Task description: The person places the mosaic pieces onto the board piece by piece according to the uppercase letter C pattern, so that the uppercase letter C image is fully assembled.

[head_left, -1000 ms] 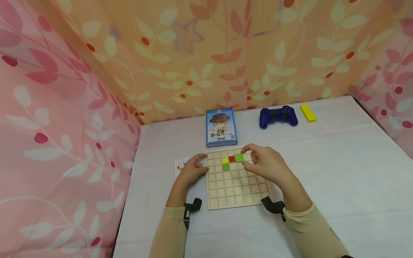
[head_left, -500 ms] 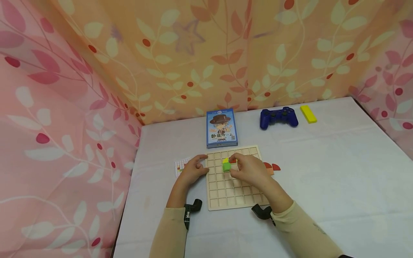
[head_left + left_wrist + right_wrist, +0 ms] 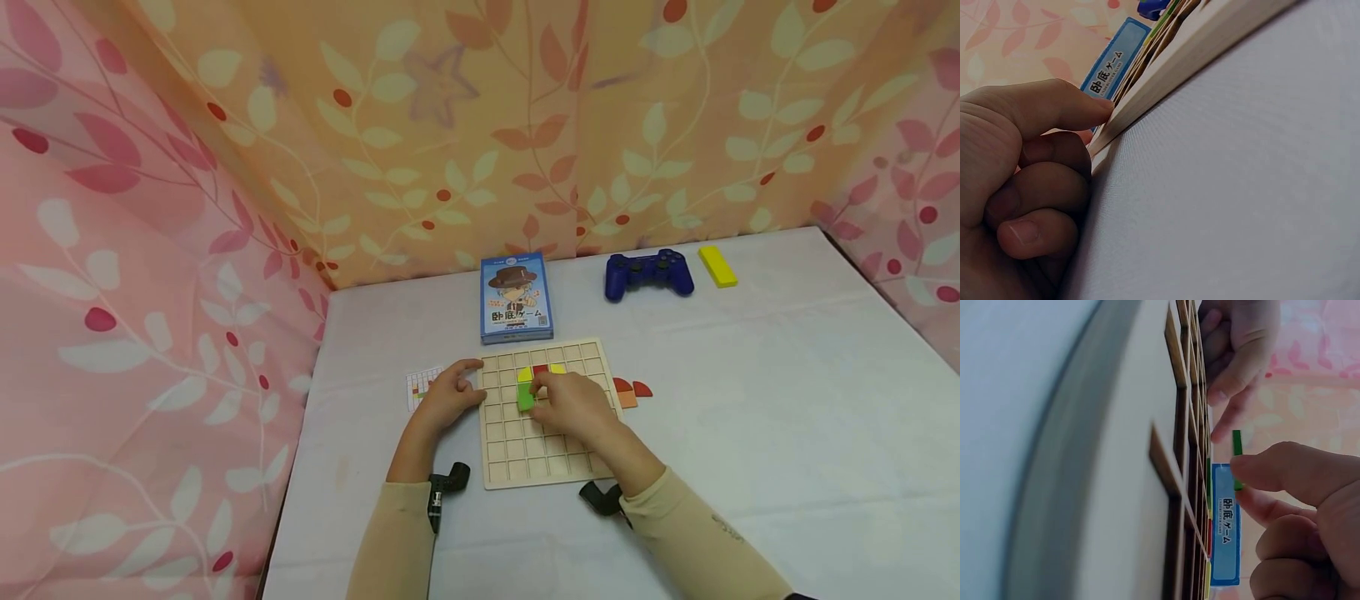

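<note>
Hands at a wooden grid board (image 3: 525,454) lying flat on a white table (image 3: 750,417). The right hand (image 3: 573,406) rests over the upper middle of the board and pinches a green tile (image 3: 526,398) between thumb and fingertips; the right wrist view shows this tile (image 3: 1237,450) held on edge, raised slightly off the grid, with the remaining fingers curled. The tile sits just below a yellow piece (image 3: 524,375), which adjoins a red piece (image 3: 539,369) and a second yellow piece (image 3: 558,368) in the board's upper rows. The left hand (image 3: 448,396) steadies the board's left edge: in the left wrist view its fingers (image 3: 1054,112) are curled, with the forefinger tip pressed against the board's rim (image 3: 1166,75). A small printed grid card (image 3: 418,387) lies on the table just left of that hand. Three orange and red curved pieces (image 3: 630,392) lie just off the board's right edge. Behind the board stands a blue card box (image 3: 515,298); farther right lie a blue game controller (image 3: 648,272) and, beside it, a yellow block (image 3: 717,265). Floral cloth (image 3: 150,250) encloses the table on three sides.
</note>
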Demonstrator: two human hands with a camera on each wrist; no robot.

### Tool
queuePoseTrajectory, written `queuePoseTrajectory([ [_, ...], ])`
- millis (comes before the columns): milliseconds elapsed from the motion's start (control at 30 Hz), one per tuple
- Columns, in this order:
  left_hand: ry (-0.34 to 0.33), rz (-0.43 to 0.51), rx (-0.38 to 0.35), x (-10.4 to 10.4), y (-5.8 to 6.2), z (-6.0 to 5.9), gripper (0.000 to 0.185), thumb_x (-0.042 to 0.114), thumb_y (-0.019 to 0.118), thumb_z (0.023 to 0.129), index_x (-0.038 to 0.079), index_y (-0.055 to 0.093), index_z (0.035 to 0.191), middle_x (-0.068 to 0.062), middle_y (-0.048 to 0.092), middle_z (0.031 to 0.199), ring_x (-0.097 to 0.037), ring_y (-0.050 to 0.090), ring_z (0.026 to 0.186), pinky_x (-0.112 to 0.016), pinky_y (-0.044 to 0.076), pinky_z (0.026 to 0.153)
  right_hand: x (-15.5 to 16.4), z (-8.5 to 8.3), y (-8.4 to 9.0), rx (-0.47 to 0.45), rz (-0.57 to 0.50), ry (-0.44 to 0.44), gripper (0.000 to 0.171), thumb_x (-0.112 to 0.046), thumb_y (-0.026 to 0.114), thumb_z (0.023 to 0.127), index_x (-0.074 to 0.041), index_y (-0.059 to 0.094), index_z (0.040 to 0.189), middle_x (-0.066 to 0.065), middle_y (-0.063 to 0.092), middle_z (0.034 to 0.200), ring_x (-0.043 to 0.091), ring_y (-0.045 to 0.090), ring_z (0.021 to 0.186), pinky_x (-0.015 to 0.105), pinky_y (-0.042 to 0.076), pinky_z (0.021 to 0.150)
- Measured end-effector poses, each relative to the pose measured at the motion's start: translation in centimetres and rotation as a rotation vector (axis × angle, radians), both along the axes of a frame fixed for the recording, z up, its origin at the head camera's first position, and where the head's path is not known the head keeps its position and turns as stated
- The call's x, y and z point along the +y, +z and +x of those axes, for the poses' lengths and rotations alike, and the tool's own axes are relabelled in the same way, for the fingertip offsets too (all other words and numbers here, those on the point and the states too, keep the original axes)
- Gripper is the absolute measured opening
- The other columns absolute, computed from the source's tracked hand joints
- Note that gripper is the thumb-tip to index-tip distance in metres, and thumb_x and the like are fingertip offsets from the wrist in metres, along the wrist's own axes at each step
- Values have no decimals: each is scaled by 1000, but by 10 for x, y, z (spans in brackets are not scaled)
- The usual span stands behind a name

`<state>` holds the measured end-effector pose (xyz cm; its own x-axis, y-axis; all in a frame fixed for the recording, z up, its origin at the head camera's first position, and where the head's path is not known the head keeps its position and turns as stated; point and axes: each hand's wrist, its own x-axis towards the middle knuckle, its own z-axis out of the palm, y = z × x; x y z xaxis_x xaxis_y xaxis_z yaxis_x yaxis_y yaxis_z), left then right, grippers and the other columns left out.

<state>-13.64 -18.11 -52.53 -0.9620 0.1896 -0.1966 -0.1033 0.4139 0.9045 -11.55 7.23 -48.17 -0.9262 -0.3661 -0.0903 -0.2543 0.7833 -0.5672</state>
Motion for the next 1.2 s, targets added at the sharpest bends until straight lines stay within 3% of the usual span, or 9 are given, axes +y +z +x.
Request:
queuePoseTrajectory([
  [300,9,-2,-11,1,1,0,57,12,76,90,12,56,144,4,49,60,-10,39,50,-27,33,53,0,-1,-6,-30,44,0,19,-22,79,82,-17,74,99,-3,68,78,17,54,66,35,43,58],
  [633,9,12,0,0,-3,0,57,12,76,89,9,56,143,4,47,59,-10,38,49,-27,33,51,1,0,-5,-34,49,-1,18,-21,79,81,-17,75,98,-1,73,92,17,58,74,37,47,63],
  [1033,-1,-22,1,1,-1,1,57,13,75,91,14,55,145,5,45,58,-10,35,48,-28,32,52,3,0,-7,-26,35,1,17,-26,82,84,-16,75,95,0,73,95,18,63,81,39,50,70],
  [1200,4,-30,-2,1,0,1,57,14,75,91,15,56,144,5,46,58,-10,36,49,-28,32,54,7,0,2,-19,-1,4,18,-28,81,85,-17,75,97,-3,66,74,16,56,67,34,44,58],
])
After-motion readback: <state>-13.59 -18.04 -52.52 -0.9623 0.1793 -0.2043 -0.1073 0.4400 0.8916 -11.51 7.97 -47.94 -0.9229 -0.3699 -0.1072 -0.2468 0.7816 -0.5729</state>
